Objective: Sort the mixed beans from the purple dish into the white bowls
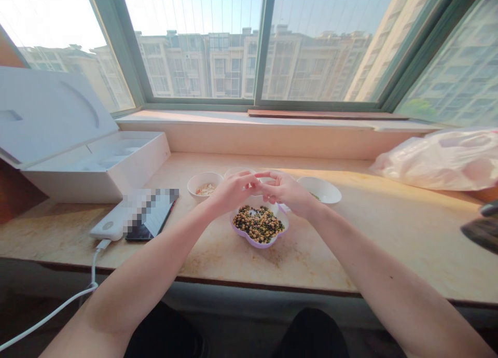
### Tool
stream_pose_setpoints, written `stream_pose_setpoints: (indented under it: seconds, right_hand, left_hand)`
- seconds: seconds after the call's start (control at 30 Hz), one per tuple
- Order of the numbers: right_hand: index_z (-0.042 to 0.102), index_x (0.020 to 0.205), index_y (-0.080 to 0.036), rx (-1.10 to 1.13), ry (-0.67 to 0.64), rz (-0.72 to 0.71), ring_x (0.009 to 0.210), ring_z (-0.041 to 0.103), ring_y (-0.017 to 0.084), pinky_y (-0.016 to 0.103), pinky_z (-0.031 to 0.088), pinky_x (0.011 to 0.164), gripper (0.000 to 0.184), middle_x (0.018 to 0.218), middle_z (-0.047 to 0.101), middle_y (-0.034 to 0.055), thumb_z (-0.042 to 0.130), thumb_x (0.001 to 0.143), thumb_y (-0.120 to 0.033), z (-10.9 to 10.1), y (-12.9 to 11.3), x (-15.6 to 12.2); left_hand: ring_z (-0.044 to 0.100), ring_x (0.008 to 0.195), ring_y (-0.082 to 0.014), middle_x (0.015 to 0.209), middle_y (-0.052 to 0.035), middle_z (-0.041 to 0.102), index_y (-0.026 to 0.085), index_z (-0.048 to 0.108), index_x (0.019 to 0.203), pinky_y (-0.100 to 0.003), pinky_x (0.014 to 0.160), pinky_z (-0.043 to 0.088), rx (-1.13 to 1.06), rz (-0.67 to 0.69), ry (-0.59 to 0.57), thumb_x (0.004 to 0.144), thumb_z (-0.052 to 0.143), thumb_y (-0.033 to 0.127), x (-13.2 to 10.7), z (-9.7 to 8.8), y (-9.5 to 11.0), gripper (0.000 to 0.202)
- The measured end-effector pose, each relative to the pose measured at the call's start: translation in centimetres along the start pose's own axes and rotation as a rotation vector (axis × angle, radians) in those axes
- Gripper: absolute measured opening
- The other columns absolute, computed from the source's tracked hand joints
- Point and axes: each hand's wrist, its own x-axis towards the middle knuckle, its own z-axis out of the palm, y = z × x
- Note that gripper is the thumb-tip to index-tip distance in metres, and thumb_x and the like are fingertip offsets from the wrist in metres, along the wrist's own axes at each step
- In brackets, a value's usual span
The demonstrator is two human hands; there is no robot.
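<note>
My left hand and right hand are together, fingertips meeting, and neither holds anything. Directly beneath them sits the flower-shaped bowl, lilac-rimmed and filled with mixed green and dark beans. Just left of the hands stands a small white bowl with pale food; just right, a wider white bowl. A third bowl stands beyond them. Farther left lie a power bank, a phone and an open white box; farther right, a plastic bag.
</note>
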Motion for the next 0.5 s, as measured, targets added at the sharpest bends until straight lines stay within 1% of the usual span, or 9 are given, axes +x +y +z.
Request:
stream_pose_setpoints:
  seconds: [0.1, 0.17, 0.2, 0.27, 0.33, 0.43, 0.5]
  right_hand:
    - [0.065, 0.136, -0.019, -0.064, -0.014, 0.016, 0.067, 0.069, 0.016, 0.025, 0.053, 0.053, 0.064, 0.09, 0.079, 0.008, 0.079, 0.084, -0.054, -0.1, 0.2, 0.1]
    - [0.067, 0.133, -0.019, -0.167, -0.061, -0.006, 0.071, 0.071, 0.019, 0.027, 0.056, 0.056, 0.055, 0.095, 0.08, 0.0097, 0.075, 0.088, -0.05, -0.2, 0.5, 0.0]
    - [0.07, 0.128, -0.018, -0.241, -0.095, -0.031, 0.075, 0.072, 0.02, 0.029, 0.058, 0.061, 0.048, 0.096, 0.08, 0.01, 0.074, 0.089, -0.046, -0.2, 0.6, -0.1]
    - [0.075, 0.116, -0.019, -0.404, -0.176, -0.09, 0.084, 0.074, 0.022, 0.032, 0.059, 0.073, 0.034, 0.097, 0.08, 0.0092, 0.073, 0.089, -0.038, -0.1, 0.6, -0.5]
    - [0.077, 0.109, -0.02, -0.558, -0.277, -0.147, 0.091, 0.074, 0.024, 0.035, 0.058, 0.082, 0.025, 0.1, 0.08, 0.0071, 0.072, 0.087, -0.033, 0.3, 0.3, -1.0]
    - [0.077, 0.109, -0.023, -0.663, -0.434, -0.268, 0.101, 0.071, 0.027, 0.038, 0.056, 0.09, 0.025, 0.111, 0.078, 0.0048, 0.073, 0.085, -0.027, 1.3, -0.2, -1.5]
    - [0.076, 0.11, -0.023, -0.672, -0.489, -0.374, 0.111, 0.068, 0.028, 0.041, 0.052, 0.1, 0.025, 0.121, 0.075, 0.0054, 0.073, 0.084, -0.023, 1.9, -0.4, -1.6]
  left_hand:
    - [0.068, 0.089, -0.0167, 0.097, -0.0044, 0.073, 0.018, 0.076, 0.088, -0.03, 0.085, 0.051, 0.04, -0.036, -0.004, 0.099, 0.06, 0.02, -0.1, -0.2, -0.3, 0.02]
    - [0.068, 0.087, -0.0172, 0.099, -0.0047, 0.073, 0.02, 0.077, 0.091, -0.031, 0.084, 0.051, 0.11, -0.094, 0.008, 0.1, 0.058, 0.023, 0.0, -0.5, -0.6, 0.022]
    - [0.068, 0.087, -0.0177, 0.1, -0.005, 0.074, 0.02, 0.077, 0.093, -0.031, 0.084, 0.051, 0.155, -0.13, 0.019, 0.1, 0.057, 0.024, 0.0, -0.6, -0.8, 0.022]
    - [0.068, 0.087, -0.019, 0.103, -0.006, 0.074, 0.02, 0.078, 0.095, -0.032, 0.084, 0.051, 0.246, -0.193, 0.04, 0.1, 0.056, 0.023, 0.1, -0.9, -1.2, 0.023]
    - [0.068, 0.089, -0.0202, 0.105, -0.007, 0.075, 0.018, 0.078, 0.096, -0.032, 0.085, 0.051, 0.319, -0.233, 0.049, 0.098, 0.056, 0.022, 0.2, -1.1, -1.6, 0.022]
    - [0.069, 0.093, -0.0219, 0.107, -0.0078, 0.076, 0.018, 0.079, 0.097, -0.033, 0.087, 0.05, 0.393, -0.26, 0.03, 0.099, 0.054, 0.021, 0.3, -1.3, -2.0, 0.025]
    - [0.069, 0.096, -0.0227, 0.108, -0.0081, 0.077, 0.019, 0.079, 0.099, -0.034, 0.088, 0.05, 0.419, -0.273, 0.01, 0.099, 0.053, 0.021, 0.3, -1.3, -2.2, 0.026]
